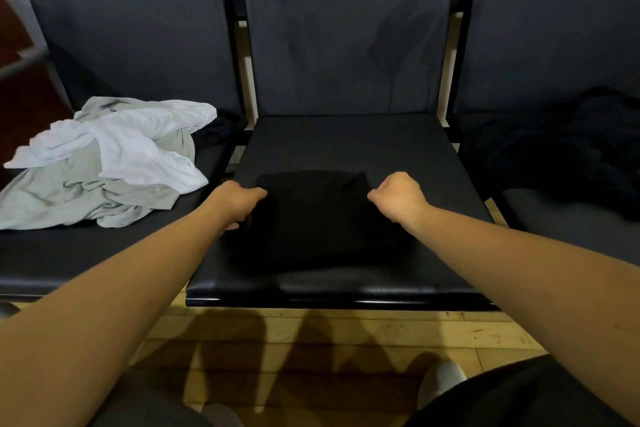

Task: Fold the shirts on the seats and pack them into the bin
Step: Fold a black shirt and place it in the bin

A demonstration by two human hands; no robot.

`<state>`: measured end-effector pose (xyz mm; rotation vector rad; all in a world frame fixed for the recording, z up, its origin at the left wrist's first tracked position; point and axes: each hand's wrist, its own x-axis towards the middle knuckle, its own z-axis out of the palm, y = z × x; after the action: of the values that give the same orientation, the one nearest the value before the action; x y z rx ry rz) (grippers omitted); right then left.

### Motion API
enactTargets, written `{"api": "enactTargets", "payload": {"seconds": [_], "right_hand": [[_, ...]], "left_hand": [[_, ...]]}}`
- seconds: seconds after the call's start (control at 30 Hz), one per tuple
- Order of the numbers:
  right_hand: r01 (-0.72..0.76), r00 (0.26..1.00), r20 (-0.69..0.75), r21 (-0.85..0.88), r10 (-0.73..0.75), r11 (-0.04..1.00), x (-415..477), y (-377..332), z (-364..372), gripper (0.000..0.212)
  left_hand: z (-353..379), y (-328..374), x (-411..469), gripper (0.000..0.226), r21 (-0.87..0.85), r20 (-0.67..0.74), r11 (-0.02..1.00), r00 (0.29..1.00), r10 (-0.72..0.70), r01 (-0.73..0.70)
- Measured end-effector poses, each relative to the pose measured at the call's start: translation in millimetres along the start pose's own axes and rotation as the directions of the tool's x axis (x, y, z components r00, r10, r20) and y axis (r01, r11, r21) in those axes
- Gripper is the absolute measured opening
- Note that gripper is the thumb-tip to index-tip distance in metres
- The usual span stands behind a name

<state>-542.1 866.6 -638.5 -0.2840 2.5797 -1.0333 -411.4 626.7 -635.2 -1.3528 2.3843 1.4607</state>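
A black shirt (315, 215), folded into a rough rectangle, lies on the middle seat (346, 139). My left hand (237, 199) grips its far left corner with curled fingers. My right hand (398, 196) pinches its far right corner. On the left seat lies a crumpled heap with a white shirt (138, 142) on top of a pale grey shirt (79, 194). Dark clothing (568, 149) is piled on the right seat. No bin is in view.
Three dark padded seats stand in a row with upright backrests (346, 31) behind them. Below the front edge of the seats runs a wooden floor (346, 340). My shoe (440, 381) shows at the bottom right.
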Motion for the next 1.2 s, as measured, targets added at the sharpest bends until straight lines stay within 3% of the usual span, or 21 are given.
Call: {"api": "enactTargets", "payload": {"seconds": [0.1, 0.23, 0.27, 0.43, 0.6, 0.67, 0.73, 0.93, 1.2], "right_hand": [[-0.007, 1.000, 0.013, -0.062, 0.008, 0.998, -3.0, -7.7, 7.1, 0.033], [-0.134, 0.987, 0.102, 0.134, 0.121, 0.982, -8.6, -20.2, 16.9, 0.054], [-0.171, 0.981, 0.127, 0.194, 0.148, 0.966, -8.7, -22.0, 17.1, 0.058], [-0.255, 0.956, 0.254, 0.457, 0.150, 0.852, -2.8, -36.0, 14.1, 0.057], [-0.217, 0.954, 0.298, 0.761, -0.033, 0.611, 2.2, -57.2, 27.8, 0.089], [-0.234, 0.936, 0.338, 0.804, -0.098, 0.546, -2.3, -70.8, 37.7, 0.078], [-0.253, 0.913, 0.376, 0.824, -0.155, 0.506, -14.8, -90.1, 48.2, 0.043], [-0.217, 0.834, 0.463, 0.776, -0.301, 0.592, -56.2, -180.3, 99.7, 0.035], [0.079, 0.738, 0.499, 0.605, -0.454, 0.792, -122.6, -278.7, 245.3, 0.021]], "left_hand": [[3.3, 5.1, -5.1, 0.059, -0.084, 0.062, 0.996, 0.998, -0.032, 0.037], [4.7, 5.2, -4.4, 0.084, -0.312, 0.157, 0.946, 0.987, -0.037, 0.085], [5.3, 5.7, -2.7, 0.083, -0.365, 0.180, 0.925, 0.983, -0.042, 0.106], [-1.5, 19.1, -19.8, 0.030, -0.595, 0.217, 0.796, 0.976, 0.021, 0.115], [-41.7, 11.4, -43.0, 0.037, -0.793, 0.130, 0.609, 0.971, 0.202, -0.021], [-62.7, 3.7, -54.2, 0.039, -0.831, 0.095, 0.554, 0.967, 0.235, -0.053], [-83.8, -4.5, -64.9, 0.038, -0.862, 0.050, 0.499, 0.966, 0.253, -0.086], [-167.1, -46.7, -86.7, 0.033, -0.902, -0.128, 0.388, 0.975, 0.182, -0.191], [-252.1, -209.6, -119.3, 0.040, -0.942, -0.256, 0.236, 0.965, -0.052, -0.237]]}}
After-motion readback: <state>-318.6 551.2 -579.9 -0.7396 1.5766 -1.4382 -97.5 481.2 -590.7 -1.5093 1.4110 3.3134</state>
